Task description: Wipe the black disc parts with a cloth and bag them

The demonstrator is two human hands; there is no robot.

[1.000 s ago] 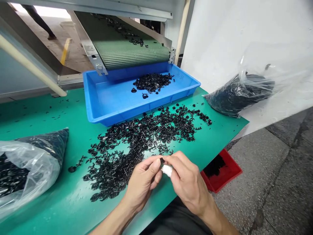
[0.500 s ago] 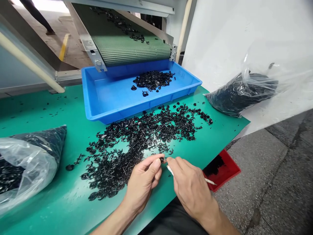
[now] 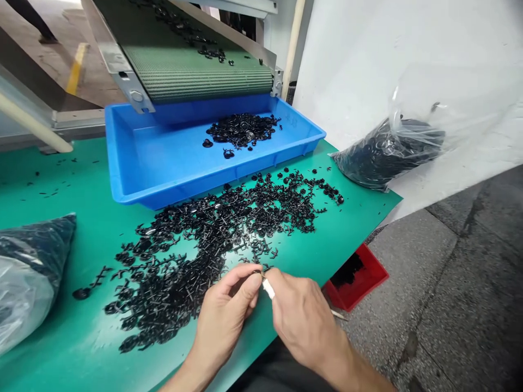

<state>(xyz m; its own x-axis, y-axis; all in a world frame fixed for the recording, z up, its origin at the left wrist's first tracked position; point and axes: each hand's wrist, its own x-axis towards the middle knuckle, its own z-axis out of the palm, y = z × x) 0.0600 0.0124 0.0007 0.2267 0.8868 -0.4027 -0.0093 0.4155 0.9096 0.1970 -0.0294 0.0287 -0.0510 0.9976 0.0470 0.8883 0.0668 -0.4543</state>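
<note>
Over the front edge of the green table, my left hand (image 3: 229,310) pinches a small black plastic part (image 3: 257,271), mostly covered by the fingertips. Against it, my right hand (image 3: 304,316) is closed round a thin white tool (image 3: 268,289), whose pale pointed end sticks out beyond the palm. The fingertips of both hands meet or nearly meet at the part. Just beyond them, a wide heap of small black parts (image 3: 220,218) lies spread on the table.
A blue tray (image 3: 212,182) with black parts stands under a green conveyor belt (image 3: 200,76). Clear bags of black parts lie at left (image 3: 36,245) and right (image 3: 392,152). A red bin (image 3: 368,280) is below the table's right edge.
The whole view has shifted, so the tray, bags and heap appear further left. Both hands remain together at the part, with the right fingertips now closer to the left ones.
</note>
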